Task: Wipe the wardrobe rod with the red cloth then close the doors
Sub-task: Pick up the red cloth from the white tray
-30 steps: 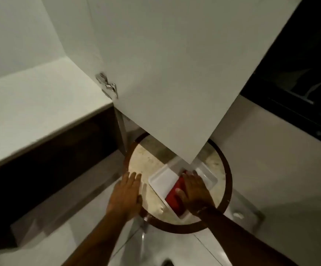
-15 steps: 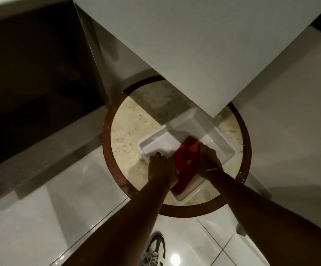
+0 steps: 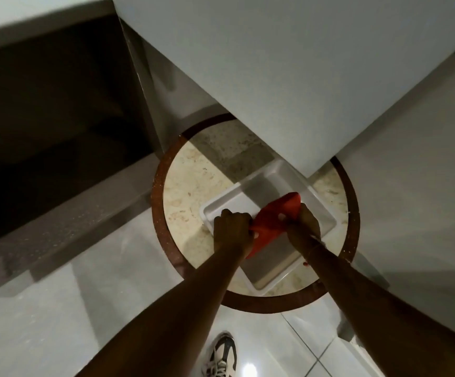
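The red cloth [image 3: 274,221] is held just above a white tray [image 3: 267,278] that sits on a round stone-topped table [image 3: 188,197]. My left hand [image 3: 231,227] grips the cloth's left end and my right hand [image 3: 304,223] grips its right end, with the cloth stretched between them. An open white wardrobe door [image 3: 289,77] juts out overhead and covers the tray's far corner. The dark wardrobe interior [image 3: 47,126] lies to the left. The rod is out of sight.
The table has a dark brown rim [image 3: 275,306] and stands on glossy white floor tiles [image 3: 57,322]. My shoe [image 3: 221,355] shows at the bottom. A white panel [image 3: 411,186] fills the right side.
Both hands closed on the red cloth and lifted it off the tray floor. The left hand came over from the table top. The view tilted further down.
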